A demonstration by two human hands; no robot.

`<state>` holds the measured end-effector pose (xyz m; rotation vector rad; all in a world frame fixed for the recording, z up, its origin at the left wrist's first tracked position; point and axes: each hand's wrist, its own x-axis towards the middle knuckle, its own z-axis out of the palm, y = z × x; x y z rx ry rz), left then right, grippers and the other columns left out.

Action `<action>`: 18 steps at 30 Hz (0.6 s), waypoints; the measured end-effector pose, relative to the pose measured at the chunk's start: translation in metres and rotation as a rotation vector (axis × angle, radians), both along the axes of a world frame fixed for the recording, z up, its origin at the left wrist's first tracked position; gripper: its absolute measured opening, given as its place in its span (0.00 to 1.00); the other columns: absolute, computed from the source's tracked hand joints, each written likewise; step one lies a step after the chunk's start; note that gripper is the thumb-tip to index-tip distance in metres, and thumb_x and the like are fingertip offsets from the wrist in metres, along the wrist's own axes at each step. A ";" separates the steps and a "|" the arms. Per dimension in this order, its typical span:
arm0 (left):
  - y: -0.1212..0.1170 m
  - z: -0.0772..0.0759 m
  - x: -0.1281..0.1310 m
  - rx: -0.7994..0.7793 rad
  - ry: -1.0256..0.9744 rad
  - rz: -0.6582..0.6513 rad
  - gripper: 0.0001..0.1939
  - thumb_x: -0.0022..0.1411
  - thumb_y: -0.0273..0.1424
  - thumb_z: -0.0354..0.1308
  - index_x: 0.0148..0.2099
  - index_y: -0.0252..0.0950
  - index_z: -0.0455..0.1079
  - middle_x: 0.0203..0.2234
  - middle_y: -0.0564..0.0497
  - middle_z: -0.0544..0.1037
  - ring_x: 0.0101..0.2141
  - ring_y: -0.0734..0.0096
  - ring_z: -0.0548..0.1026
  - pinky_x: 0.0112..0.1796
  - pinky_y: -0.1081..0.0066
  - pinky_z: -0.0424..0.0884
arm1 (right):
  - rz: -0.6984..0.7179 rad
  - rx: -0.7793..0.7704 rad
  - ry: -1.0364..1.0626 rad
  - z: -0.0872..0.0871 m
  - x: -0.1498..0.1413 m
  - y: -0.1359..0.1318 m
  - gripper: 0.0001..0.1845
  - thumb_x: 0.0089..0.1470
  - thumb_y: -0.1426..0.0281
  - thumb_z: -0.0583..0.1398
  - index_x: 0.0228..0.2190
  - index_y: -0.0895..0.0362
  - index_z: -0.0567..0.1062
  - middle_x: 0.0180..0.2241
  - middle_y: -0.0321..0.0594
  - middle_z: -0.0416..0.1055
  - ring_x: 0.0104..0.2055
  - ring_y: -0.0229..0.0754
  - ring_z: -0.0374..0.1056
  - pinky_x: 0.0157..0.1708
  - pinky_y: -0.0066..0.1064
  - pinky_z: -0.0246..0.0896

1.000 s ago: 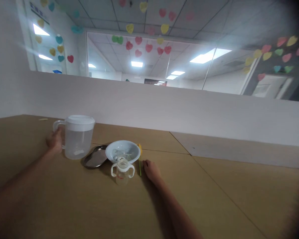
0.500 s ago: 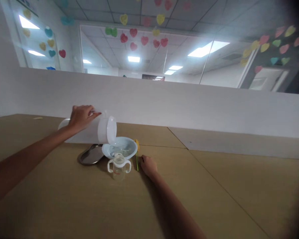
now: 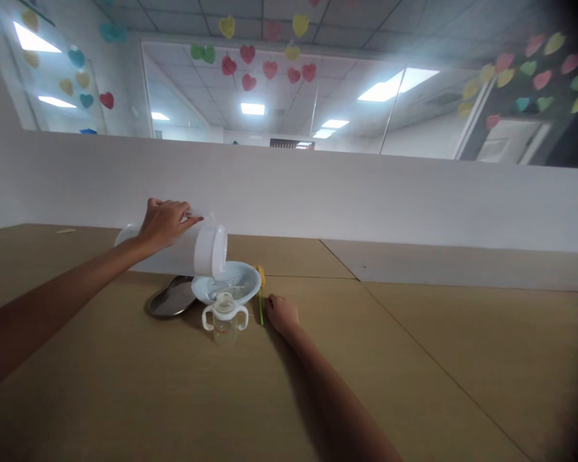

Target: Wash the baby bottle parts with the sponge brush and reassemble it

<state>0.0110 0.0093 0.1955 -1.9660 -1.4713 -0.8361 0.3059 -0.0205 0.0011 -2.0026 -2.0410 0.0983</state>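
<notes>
Pitcher [image 3: 176,255] first: saw it tipped onto its side above the bench [image 3: 414,391], with its white upper end turned right, over the near side of no rim but that of the pale bowl [image 3: 253,281]. Could not tell contact from a narrow gap there. Found the left hand [image 3: 166,223] at the pitcher's upper side, with fingers [image 3: 176,207] curled tightly around the handle [image 3: 210,217] and the thumb [image 3: 191,222] stretched toward the white end. Could see only a little of the handle past the hand. Found the right hand [image 3: 282,314] resting on the bench, with its fingers folded into a loose fist, just beside the green-stemmed yellow flower [image 3: 261,276]. Made out clear objects [image 3: 234,290] inside the bowl, too indistinct to name. Saw a two-handled clear bottle [image 3: 225,324] upright in front of the bowl, and a metal tray [image 3: 172,299] just left of it, partly hidden at its right end. Noticed heart-shaped stickers [image 3: 228,65] on the glass above the white wall [image 3: 289,186].
</notes>
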 end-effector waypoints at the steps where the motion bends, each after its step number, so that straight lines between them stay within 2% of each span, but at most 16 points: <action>1: 0.000 0.000 0.000 0.003 0.002 -0.002 0.18 0.60 0.47 0.51 0.31 0.38 0.67 0.29 0.48 0.76 0.37 0.60 0.72 0.43 0.62 0.55 | -0.001 0.000 0.000 0.000 0.000 0.000 0.19 0.63 0.67 0.46 0.39 0.57 0.76 0.42 0.48 0.76 0.43 0.46 0.72 0.35 0.30 0.60; 10: -0.002 0.000 -0.001 -0.009 0.069 -0.042 0.22 0.62 0.51 0.46 0.32 0.38 0.68 0.32 0.47 0.79 0.38 0.60 0.73 0.43 0.62 0.54 | -0.006 -0.005 -0.011 0.000 -0.001 0.000 0.19 0.63 0.66 0.46 0.40 0.57 0.76 0.41 0.48 0.76 0.42 0.46 0.73 0.36 0.30 0.61; 18: -0.016 0.012 -0.004 -0.124 0.088 -0.091 0.22 0.63 0.50 0.45 0.31 0.37 0.66 0.26 0.51 0.75 0.33 0.64 0.71 0.42 0.64 0.53 | 0.003 -0.002 -0.020 -0.002 0.000 0.001 0.20 0.63 0.66 0.46 0.40 0.57 0.76 0.42 0.48 0.76 0.43 0.45 0.73 0.36 0.30 0.61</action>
